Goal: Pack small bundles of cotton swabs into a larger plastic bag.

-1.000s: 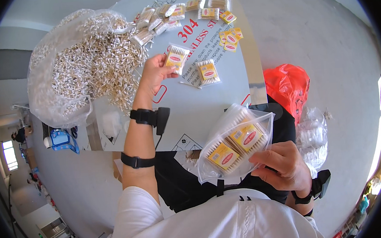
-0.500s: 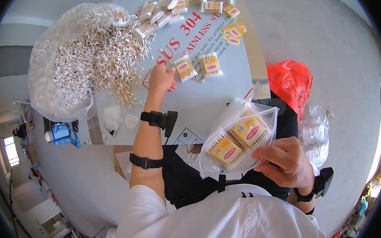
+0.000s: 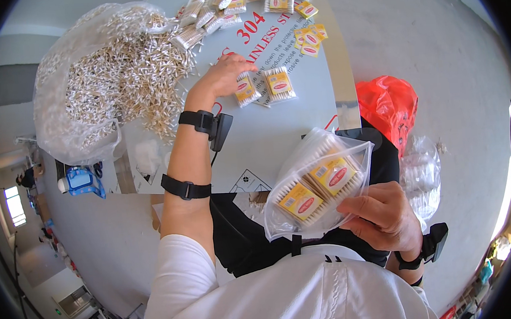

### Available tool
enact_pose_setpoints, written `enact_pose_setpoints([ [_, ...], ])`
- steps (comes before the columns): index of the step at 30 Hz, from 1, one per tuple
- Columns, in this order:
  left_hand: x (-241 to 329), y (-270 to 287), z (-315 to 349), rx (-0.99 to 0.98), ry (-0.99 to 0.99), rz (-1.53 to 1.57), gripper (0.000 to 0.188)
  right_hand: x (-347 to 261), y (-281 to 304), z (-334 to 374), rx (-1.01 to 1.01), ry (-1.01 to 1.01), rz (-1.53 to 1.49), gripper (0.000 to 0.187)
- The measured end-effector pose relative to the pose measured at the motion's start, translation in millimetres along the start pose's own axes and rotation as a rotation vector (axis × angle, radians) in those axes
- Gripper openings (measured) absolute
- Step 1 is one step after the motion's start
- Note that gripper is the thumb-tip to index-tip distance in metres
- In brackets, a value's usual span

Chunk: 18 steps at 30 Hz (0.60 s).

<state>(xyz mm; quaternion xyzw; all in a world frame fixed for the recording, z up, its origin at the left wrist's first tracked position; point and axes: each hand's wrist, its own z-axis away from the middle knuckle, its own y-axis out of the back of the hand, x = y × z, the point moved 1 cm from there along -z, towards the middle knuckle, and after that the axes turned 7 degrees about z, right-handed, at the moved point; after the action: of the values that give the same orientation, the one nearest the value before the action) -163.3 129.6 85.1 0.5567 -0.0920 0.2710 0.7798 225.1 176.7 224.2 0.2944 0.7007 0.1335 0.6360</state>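
My left hand (image 3: 224,76) reaches over the table with its fingers stretched out, at the upper edge of a small cotton swab pack (image 3: 246,92). Whether it touches that pack I cannot tell. Just right of it lies a second pack (image 3: 279,84), flat, with a yellow label. My right hand (image 3: 384,215) is closed on the edge of a clear plastic bag (image 3: 277,217), pinching it between thumb and fingers. Inside the bag, two yellow-labelled swab packs (image 3: 300,201) show side by side; more swab tips appear behind them. The bag is held over my lap, in front of the table edge.
Loose cotton swabs (image 3: 143,78) spill from a large clear sack (image 3: 50,108) at the table's left. Several swab packs (image 3: 236,4) and yellow cards (image 3: 311,37) lie at the far side. A red plastic bag (image 3: 389,105) stands right of the table.
My left hand has moved up and right to the nearer-left swab pack, its fingers opening out from a curl. The right hand and the bag have hardly moved.
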Motion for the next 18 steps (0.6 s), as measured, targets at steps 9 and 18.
enact_pose_setpoints([
  [9,-4.7,-15.0,-7.9,0.018,-0.038,0.127,0.044,0.9,-2.6,-1.7,0.065,0.009,-0.024,0.022],
  [18,24.8,-18.4,-14.6,-0.211,0.089,0.091,0.027,5.2,7.2,-1.0,0.099,0.027,0.059,0.020],
])
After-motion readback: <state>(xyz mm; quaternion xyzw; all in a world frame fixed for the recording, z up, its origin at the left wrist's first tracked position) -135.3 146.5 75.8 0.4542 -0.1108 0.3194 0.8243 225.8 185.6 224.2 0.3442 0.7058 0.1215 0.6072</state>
